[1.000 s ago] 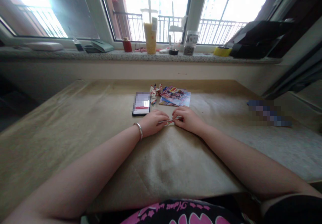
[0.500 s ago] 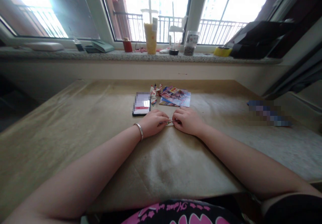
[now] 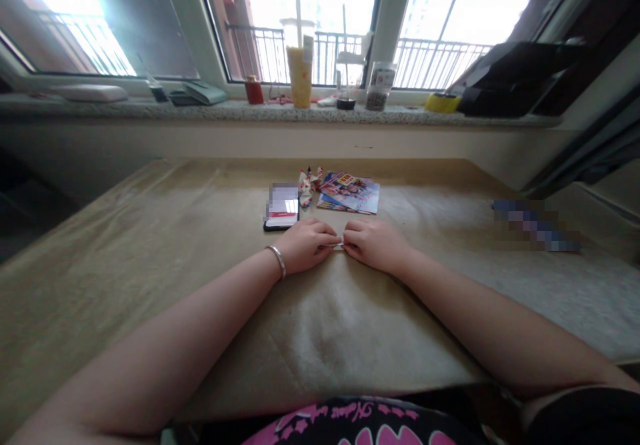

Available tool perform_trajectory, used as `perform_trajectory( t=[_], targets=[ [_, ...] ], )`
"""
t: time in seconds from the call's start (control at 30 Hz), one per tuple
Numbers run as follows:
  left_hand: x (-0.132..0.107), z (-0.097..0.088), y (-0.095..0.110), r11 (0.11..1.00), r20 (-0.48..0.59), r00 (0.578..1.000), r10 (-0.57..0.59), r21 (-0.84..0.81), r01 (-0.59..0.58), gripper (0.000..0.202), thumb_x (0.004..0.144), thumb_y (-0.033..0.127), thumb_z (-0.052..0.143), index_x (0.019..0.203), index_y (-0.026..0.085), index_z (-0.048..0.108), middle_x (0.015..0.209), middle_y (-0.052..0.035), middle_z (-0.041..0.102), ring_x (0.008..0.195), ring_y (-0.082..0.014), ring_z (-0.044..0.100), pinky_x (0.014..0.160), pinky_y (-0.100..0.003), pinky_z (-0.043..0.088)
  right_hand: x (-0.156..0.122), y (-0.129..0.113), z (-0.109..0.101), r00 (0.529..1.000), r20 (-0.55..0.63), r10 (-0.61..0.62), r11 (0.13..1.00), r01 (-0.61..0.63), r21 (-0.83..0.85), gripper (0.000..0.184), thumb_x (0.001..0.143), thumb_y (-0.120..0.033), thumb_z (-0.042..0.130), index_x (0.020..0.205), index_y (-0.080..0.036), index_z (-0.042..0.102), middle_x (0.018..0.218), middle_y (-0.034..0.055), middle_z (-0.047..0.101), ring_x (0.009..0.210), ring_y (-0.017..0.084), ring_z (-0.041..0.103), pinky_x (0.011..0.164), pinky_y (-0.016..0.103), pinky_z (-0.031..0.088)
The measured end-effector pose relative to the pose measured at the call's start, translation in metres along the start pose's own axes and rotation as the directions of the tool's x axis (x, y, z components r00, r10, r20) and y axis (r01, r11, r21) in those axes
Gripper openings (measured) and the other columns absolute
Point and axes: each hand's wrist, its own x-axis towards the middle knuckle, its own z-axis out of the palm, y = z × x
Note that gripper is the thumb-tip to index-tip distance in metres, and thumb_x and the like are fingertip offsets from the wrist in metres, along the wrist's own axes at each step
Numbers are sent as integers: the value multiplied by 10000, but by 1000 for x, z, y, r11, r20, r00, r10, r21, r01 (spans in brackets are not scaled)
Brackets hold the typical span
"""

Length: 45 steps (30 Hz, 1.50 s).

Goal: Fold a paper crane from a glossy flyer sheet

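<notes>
Between my fingertips is a small piece of folded paper (image 3: 339, 246), mostly covered by the hands. My left hand (image 3: 311, 243), with a silver bracelet on its wrist, is closed on the paper's left end. The fingers of my right hand (image 3: 373, 243) pinch its right end. Just behind the left hand lies a phone (image 3: 284, 208) with its screen lit. Colourful printed sheets (image 3: 357, 195) lie in an overlapping pile beyond the right hand. Folded paper pieces (image 3: 307, 185) with red and white patterns sit between the phone and the pile.
A beige cloth covers the table (image 3: 210, 231). A flat blurred-out item (image 3: 535, 225) lies at the far right. On the windowsill (image 3: 225, 113) stand a yellow drink cup (image 3: 299, 75), a red container (image 3: 254, 90), clear cups, a yellow tape roll (image 3: 443, 102) and a black bag (image 3: 510, 85).
The fingers of my right hand have shifted slightly and curl down more over the paper. Less of the paper's coloured edge shows. The other things stay in place.
</notes>
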Motion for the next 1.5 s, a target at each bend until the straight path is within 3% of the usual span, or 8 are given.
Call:
perform_trajectory(
  t=[0.33, 0.53, 0.7, 0.93, 1.2, 1.5],
  targets=[
    [0, -4, 3, 1000, 28, 1000, -9, -7, 9, 268, 850, 234, 516, 1060, 210, 680, 1005, -66, 660, 929, -197, 573, 839, -322, 455, -5, -3, -6, 997, 67, 36, 999, -36, -5, 180, 868, -264, 511, 847, -209, 681, 888, 61, 651, 757, 169, 583, 606, 269, 356],
    [-2, -5, 2, 998, 25, 1000, 18, -62, -17, 258, 864, 273, 513, 1008, 171, 701, 900, -79, 634, 831, -165, 579, 776, -274, 463, -2, 13, 6, 997, -4, -77, 997, 77, -20, 225, 908, -248, 464, 898, -193, 681, 945, 69, 656, 826, 167, 591, 674, 260, 393],
    [-2, -1, 1, 996, -6, 997, 75, -44, -75, 223, 868, 244, 517, 947, 184, 716, 835, -57, 632, 778, -149, 576, 741, -255, 466, 1, 24, 12, 995, -81, -59, 997, 63, 49, 184, 885, -225, 508, 902, -200, 689, 946, 47, 669, 831, 157, 608, 710, 248, 417],
    [-1, 0, -1, 996, -20, 996, 90, -14, -90, 207, 886, 247, 506, 964, 207, 694, 1118, -49, 646, 1002, -174, 585, 903, -300, 465, 0, 21, 11, 998, -64, -8, 990, 17, 142, 176, 857, -221, 530, 878, -214, 705, 952, 42, 678, 828, 157, 627, 717, 250, 444],
    [1, -6, -2, 999, 76, 997, 18, -40, -15, 242, 853, 270, 565, 1062, 174, 640, 1061, -69, 668, 971, -187, 607, 879, -316, 483, -2, 25, 17, 991, -107, 80, 942, -40, 334, 149, 809, -211, 587, 850, -211, 731, 953, 52, 706, 853, 174, 651, 772, 280, 491],
    [-2, 1, -6, 994, 19, 1000, 24, -108, -22, 178, 848, 276, 571, 970, 188, 667, 1086, -66, 646, 1003, -183, 596, 900, -312, 470, -1, 26, 23, 986, -163, 31, 936, 28, 352, 150, 804, -174, 566, 854, -197, 706, 1072, 77, 689, 1010, 206, 623, 916, 366, 470]
  ],
)
